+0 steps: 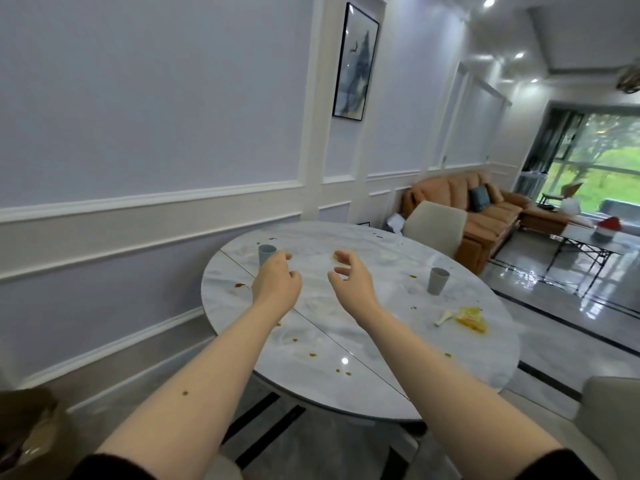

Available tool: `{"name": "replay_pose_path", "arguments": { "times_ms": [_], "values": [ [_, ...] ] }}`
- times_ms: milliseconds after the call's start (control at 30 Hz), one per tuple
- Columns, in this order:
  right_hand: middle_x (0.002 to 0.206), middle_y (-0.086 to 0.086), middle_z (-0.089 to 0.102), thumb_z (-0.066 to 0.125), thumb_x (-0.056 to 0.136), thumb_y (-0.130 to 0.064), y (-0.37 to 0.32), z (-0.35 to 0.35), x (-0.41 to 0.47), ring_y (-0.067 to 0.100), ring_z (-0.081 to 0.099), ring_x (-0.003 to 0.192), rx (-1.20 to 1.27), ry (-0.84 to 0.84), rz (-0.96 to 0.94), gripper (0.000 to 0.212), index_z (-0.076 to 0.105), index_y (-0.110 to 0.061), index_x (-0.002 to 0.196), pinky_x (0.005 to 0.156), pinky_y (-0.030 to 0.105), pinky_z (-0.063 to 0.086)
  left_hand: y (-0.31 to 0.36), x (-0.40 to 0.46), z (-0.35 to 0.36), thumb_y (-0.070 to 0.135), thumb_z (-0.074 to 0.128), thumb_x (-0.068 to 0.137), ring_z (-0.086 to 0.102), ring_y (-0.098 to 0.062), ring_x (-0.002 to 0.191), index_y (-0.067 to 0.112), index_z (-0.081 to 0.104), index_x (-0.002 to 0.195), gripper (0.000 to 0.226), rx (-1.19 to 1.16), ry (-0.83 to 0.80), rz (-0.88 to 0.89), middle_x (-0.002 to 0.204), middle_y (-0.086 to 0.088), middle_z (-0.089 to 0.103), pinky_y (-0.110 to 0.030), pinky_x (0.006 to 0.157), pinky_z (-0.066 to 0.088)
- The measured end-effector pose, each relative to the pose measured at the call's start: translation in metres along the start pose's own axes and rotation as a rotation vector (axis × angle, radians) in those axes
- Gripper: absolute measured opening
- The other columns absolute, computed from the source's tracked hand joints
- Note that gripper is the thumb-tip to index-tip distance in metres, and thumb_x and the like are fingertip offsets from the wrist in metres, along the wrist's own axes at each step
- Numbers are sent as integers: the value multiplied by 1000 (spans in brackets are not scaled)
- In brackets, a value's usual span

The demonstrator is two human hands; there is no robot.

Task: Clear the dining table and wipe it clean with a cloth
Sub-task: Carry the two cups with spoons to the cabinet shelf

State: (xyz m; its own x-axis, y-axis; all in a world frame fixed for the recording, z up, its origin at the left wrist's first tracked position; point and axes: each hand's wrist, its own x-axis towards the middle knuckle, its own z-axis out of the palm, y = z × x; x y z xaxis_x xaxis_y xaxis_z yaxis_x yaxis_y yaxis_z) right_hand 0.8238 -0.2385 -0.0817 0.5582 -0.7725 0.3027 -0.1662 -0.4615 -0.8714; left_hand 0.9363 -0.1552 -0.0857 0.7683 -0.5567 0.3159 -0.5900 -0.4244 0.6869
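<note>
The round marble surface [346, 375] is spattered with sauce. My left hand [275, 280] and right hand [351, 277] hover empty, fingers loosely apart; I'd grip the grey cup [266, 253] beside my left hand low, keeping it upright.

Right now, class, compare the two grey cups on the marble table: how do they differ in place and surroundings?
The left cup stands toward the far left of the table, partly hidden behind the left hand; the right cup stands in full view toward the right edge. The right cup has the yellow food scraps lying in front of it; the left cup has a brown sauce stain in front. Both are upright, plain grey and untouched.
</note>
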Motion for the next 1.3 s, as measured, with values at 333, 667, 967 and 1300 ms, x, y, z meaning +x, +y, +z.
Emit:
{"name": "replay_pose_path", "arguments": {
  "times_ms": [333, 667, 967, 1300],
  "values": [
    [133, -2, 50, 52, 92, -10, 55, 35, 69, 13, 52, 110, -41, 28, 121, 39, 46, -12, 130, 91, 29, 47, -51, 78, 57, 15, 48, 90, 54, -24, 112, 12, 47, 127, 37, -35, -113, -17, 129, -4, 53, -35, 87, 45],
    [130, 3, 52, 53, 90, -9, 120, 77, 141, 17, 55, 110, -98, -43, 161, 36, 51, -11, 126, 93, 29, 47, -98, 144, 117, 12, 49, 89, 51, -25, 118, 11, 48, 126, 37, -16, -161, -81, 129, -7, 53, -35, 93, 43],
    [132, 2, 50, 55, 90, -10, 198, 97, 231, 16, 54, 112, -128, -164, 188, 37, 50, -12, 126, 89, 24, 43, -121, 219, 194, 13, 48, 89, 49, -24, 120, 13, 47, 128, 38, 11, -192, -212, 131, -6, 52, -35, 95, 42],
    [130, 5, 51, 56, 88, -11, 264, 140, 305, 19, 53, 113, -247, -325, 216, 37, 52, -11, 125, 87, 20, 39, -158, 277, 254, 12, 51, 89, 51, -25, 118, 10, 46, 127, 39, 24, -198, -289, 131, -7, 52, -35, 95, 43]
  ]
}}
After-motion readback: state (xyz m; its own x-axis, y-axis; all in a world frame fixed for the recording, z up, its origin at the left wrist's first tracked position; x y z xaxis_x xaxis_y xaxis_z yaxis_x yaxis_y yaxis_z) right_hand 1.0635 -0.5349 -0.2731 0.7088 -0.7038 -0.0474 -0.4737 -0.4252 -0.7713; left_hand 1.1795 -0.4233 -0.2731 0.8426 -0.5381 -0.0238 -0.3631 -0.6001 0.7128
